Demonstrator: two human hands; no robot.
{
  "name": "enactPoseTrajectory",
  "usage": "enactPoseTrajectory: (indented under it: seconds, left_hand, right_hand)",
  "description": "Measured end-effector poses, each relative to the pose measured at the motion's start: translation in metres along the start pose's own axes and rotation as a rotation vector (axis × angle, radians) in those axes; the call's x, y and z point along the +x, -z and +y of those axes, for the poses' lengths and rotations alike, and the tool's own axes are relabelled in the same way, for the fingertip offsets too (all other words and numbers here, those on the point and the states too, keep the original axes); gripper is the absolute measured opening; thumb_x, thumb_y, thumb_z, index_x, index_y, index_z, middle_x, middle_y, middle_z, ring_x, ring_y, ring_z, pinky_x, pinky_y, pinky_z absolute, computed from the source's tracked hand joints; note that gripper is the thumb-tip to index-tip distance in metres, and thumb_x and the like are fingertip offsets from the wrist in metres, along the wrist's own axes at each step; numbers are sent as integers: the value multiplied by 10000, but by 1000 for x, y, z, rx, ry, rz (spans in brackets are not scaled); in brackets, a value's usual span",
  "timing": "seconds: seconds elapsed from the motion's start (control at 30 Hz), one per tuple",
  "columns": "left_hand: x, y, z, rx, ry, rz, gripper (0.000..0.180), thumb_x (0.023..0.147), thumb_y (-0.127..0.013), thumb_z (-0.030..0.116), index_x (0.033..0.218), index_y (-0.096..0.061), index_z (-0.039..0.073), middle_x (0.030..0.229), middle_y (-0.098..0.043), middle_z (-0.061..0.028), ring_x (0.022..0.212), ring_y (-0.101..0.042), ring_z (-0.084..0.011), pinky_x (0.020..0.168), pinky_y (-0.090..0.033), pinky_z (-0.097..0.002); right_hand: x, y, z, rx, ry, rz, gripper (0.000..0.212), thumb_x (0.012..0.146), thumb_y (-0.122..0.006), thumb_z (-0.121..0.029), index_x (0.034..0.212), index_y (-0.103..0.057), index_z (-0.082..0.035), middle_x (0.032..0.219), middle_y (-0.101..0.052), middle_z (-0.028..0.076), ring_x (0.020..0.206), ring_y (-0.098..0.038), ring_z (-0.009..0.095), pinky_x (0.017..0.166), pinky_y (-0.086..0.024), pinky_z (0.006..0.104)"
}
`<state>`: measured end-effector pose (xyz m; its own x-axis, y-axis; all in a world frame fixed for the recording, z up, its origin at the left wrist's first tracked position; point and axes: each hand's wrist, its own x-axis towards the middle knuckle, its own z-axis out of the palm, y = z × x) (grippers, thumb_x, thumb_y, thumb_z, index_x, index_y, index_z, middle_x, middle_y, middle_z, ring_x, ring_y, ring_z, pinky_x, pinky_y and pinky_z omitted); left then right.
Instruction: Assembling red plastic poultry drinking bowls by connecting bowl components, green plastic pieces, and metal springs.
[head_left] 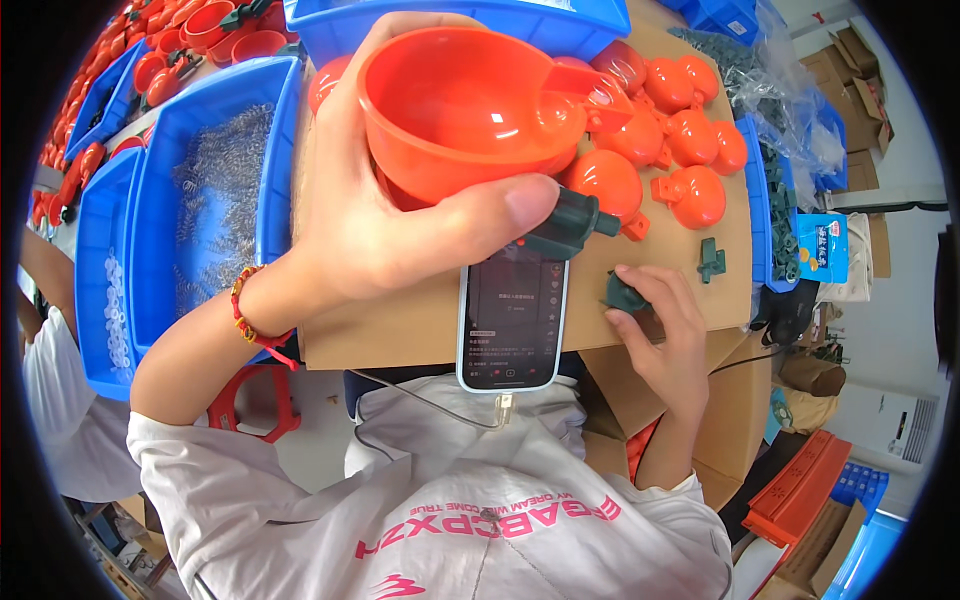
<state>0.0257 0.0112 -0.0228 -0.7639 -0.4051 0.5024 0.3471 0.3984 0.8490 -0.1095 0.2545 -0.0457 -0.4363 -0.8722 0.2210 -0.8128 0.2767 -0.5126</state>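
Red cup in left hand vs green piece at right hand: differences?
Colour: the red cup is glossy orange-red; the green piece is dark green.
Size: the red cup is far larger than the green piece.
Pose: the left hand holds the red cup up, open side showing; the green piece is low, near the cardboard.
Shared: both are in a hand's fingers.
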Motion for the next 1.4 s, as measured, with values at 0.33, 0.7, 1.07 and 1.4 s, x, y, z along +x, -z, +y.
enactPoseTrajectory:
  seconds: [0.33,0.7,1.07,1.4]
  left_hand:
    - [4,-1,5,-34,17,11,815,659,-692,378,1266,-341,-37,1122,-541,-131,1005,-558,-185,873,-441,-321]
    - [3,3,-4,-108,5,-7,767,657,-701,352,1228,-342,-14,1093,-542,-127,1021,-544,-181,885,-429,-312]
    - [5,0,-2,-110,-52,-76,763,650,-714,347,1206,-344,-21,1109,-518,-135,1042,-523,-191,901,-415,-318]
    - [5,1,-1,-46,-111,-111,782,621,-729,340,1195,-351,-31,1094,-487,-117,1015,-518,-188,879,-414,-315]
  right_hand:
    - [30,5,-17,693,9,239,445,782,-632,-10,1203,-494,25,1088,-521,92,993,-518,166,771,-470,278]
    - [63,2,-31,800,211,206,447,788,-621,3,1207,-475,53,1137,-498,123,1056,-491,189,801,-488,301]
    - [68,-1,-35,836,189,193,449,785,-628,-2,1205,-477,52,1143,-501,111,1064,-489,183,784,-496,281]
    - [71,0,-39,902,164,177,450,796,-629,-24,1210,-472,54,1153,-505,108,1077,-481,177,808,-479,290]
